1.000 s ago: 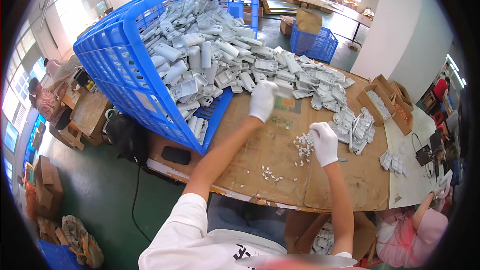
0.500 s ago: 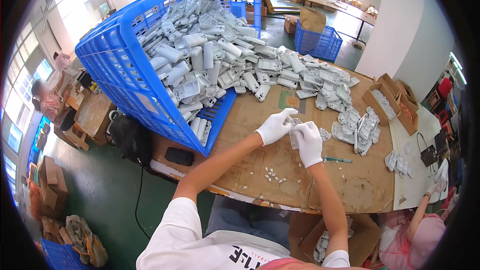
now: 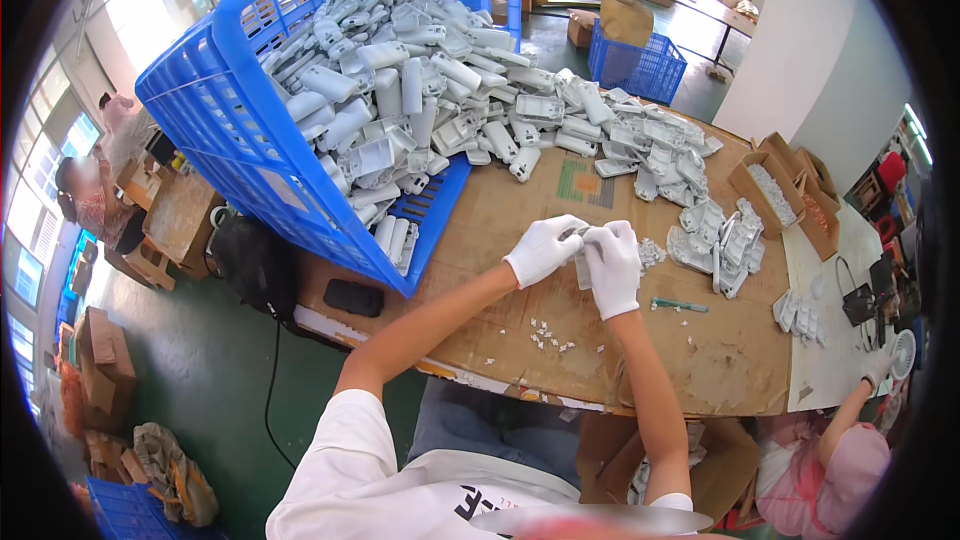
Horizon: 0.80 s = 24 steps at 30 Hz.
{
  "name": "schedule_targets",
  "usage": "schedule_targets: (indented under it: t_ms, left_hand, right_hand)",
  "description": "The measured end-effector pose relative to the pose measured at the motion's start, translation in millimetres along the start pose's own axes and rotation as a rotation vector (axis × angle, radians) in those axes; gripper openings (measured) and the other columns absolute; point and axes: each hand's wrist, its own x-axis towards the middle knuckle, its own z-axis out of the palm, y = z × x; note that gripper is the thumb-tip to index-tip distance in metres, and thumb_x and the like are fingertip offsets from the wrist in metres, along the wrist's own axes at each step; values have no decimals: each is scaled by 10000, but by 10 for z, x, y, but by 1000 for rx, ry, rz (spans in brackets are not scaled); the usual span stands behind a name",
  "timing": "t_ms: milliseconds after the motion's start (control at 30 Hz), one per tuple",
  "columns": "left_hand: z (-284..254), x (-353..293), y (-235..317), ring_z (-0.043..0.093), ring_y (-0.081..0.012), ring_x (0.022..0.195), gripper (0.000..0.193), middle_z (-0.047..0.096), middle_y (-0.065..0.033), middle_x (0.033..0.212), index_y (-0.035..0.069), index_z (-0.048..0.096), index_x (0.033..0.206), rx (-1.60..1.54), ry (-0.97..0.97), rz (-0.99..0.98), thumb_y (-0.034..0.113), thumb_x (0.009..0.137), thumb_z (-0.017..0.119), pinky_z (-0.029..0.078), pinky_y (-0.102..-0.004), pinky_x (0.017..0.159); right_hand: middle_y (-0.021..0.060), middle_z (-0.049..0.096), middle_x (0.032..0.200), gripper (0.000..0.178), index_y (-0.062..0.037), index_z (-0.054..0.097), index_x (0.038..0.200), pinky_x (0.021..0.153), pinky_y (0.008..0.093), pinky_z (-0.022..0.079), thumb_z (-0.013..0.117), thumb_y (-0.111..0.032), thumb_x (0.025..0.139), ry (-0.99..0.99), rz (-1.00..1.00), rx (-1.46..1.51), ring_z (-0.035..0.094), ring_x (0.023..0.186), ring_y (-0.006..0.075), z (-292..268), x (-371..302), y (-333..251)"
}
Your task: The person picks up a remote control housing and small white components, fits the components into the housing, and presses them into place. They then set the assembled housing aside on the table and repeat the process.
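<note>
Both my hands wear white gloves and meet over the cardboard-covered table. My left hand pinches one side of a small white plastic housing. On its other side, the fingers of my right hand close round the same housing and hide most of it. To the right of my hands lies a small heap of tiny white parts. More white bits are scattered nearer to me. A green pen-like tool rests right of my right wrist.
A tipped blue crate spills white housings across the far table. A stack of housings stands to the right, near cardboard trays of small parts. A black case lies at the left edge. A co-worker sits at right.
My hands have drawn closer together round the housing, the right fingers now covering more of it. The whole view has shifted slightly.
</note>
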Motion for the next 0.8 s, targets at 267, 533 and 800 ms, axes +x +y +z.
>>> schedule_targets:
  t_ms: [267,533,800]
  left_hand:
    - [1,-72,-36,616,-195,824,300,621,-91,958,24,628,1114,186,116,342,59,817,609,515,-319,774]
    - [42,-146,-54,617,-267,790,351,583,-95,983,107,585,1119,406,144,430,26,782,642,530,-351,699]
    - [179,-211,-101,643,-280,887,434,621,-103,1050,100,601,1146,359,277,522,-49,740,639,544,-352,766]
  right_hand:
    - [107,699,937,238,12,649,1108,798,282,495,604,-132,925,-426,482,624,639,875,123,-112,128,80]
    - [72,685,890,249,43,644,1083,762,275,486,556,-147,949,-495,506,790,593,817,108,24,-12,237]
    - [66,667,1013,359,6,520,1307,852,272,481,496,-61,955,-389,382,825,608,937,120,54,-97,103]
